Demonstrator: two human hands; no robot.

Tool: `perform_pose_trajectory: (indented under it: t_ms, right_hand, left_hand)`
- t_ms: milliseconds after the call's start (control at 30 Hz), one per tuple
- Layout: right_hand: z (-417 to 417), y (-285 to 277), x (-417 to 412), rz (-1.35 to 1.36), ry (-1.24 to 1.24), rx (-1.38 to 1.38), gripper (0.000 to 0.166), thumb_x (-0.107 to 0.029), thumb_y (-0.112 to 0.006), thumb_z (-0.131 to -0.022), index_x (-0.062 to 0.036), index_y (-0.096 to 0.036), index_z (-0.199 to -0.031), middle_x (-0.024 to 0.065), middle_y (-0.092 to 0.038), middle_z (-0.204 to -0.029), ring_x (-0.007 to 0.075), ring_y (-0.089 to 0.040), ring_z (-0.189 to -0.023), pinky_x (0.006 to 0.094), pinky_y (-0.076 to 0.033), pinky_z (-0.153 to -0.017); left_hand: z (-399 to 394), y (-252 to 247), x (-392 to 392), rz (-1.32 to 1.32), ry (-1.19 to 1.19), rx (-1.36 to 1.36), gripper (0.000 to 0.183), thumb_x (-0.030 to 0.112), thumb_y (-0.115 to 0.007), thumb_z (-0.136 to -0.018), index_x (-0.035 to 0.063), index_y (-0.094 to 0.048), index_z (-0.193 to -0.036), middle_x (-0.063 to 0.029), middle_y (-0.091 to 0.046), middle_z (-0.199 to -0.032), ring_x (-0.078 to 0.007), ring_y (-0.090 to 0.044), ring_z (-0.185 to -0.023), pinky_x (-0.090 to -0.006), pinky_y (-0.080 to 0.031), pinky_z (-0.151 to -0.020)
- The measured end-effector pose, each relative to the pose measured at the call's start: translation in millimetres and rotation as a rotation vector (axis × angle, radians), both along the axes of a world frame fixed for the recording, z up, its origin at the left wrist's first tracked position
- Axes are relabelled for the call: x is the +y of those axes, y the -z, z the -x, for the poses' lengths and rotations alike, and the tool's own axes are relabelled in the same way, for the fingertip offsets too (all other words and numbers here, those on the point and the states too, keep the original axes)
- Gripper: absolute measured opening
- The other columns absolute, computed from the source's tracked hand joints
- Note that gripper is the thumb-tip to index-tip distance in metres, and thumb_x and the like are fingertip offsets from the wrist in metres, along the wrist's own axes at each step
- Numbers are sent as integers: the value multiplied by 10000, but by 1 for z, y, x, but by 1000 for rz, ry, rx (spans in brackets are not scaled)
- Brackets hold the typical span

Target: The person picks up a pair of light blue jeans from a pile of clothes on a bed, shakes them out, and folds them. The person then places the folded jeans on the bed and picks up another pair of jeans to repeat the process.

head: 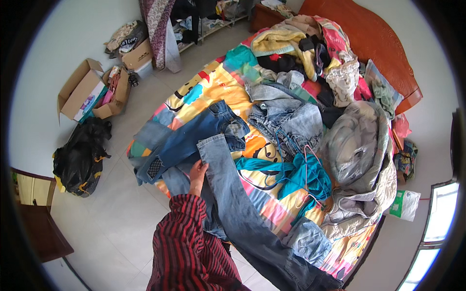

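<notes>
My left hand [198, 175], in a red-and-black striped sleeve, grips the side edge of a blue-grey denim trouser leg [233, 185] near its hem. These jeans stretch diagonally over the bed's edge, and their darker upper part [298, 267] reaches the bottom of the picture. Only a sliver of what seems to be my right hand shows there, so its hold is hidden. Beyond my left hand lie darker blue jeans [193, 140] with a mesh-like patch. Faded blue denim [291, 116] is heaped farther back. Teal cloth [305, 176] lies tangled with blue and pink hangers [306, 156].
A bright patterned bedspread [218, 82] covers the bed. A clear plastic bag [351, 145] and quilted grey bedding [386, 185] lie right, mixed clothes [278, 40] near the wooden headboard [378, 40]. Cardboard boxes [82, 89] and a black plastic bag [82, 156] stand left on the tiled floor.
</notes>
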State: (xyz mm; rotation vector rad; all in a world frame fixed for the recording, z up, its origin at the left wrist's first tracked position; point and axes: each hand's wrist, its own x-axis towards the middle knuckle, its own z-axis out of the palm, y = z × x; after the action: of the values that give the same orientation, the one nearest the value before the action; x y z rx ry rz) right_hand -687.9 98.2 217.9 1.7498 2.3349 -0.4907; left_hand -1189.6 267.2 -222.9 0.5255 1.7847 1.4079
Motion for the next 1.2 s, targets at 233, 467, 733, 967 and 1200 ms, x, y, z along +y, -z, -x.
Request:
perform_pose_trajectory:
  t_ms: [233, 467, 733, 967, 1200]
  right_hand:
    - [-25, 38, 11, 30, 123, -3, 198, 39, -540, -587, -86, -575, -736, 74, -538, -787, 269, -492, -806, 403, -364, -705]
    - [15, -35, 66, -294, -11, -141, 45, -46, -515, -706, -82, -542, -711, 104, -543, -765, 263, -525, -698, 375, -401, -634]
    - [54, 93, 124, -389, -124, 66, 57, -53, -548, -553, -70, -514, -596, 52, -554, -824, 226, -522, -825, 340, -390, -721]
    - [41, 177, 147, -303, -194, 91, 59, -48, -552, -599, -99, -533, -623, 18, -535, -793, 196, -509, -821, 329, -385, -694]
    - [42, 175, 135, -333, -113, 95, 117, -10, -553, -567, -97, -530, -642, 30, -528, -830, 214, -497, -852, 345, -386, -707]
  left_hand:
    - [9, -19, 39, 234, 45, 24, 362, 157, -672, -643, 35, -567, -967, -59, -610, -876, -179, -560, -786, -294, -420, -711]
    - [70, -116, -17, -226, -214, -335, 359, 149, -620, -683, 30, -533, -1010, -52, -553, -965, -174, -524, -878, -315, -416, -769]
    - [206, -79, -107, 16, -715, -291, 465, 204, -656, -711, 64, -464, -1112, -47, -520, -1061, -185, -505, -932, -303, -406, -765]
    - [124, -164, -75, -174, -378, 89, 353, 134, -638, -729, 28, -521, -1045, -55, -560, -989, -156, -523, -858, -283, -410, -760]
    - [-43, -152, -76, -110, 509, 549, 464, 76, -644, -612, 31, -503, -1051, -157, -481, -1144, -296, -484, -1013, -350, -390, -845]
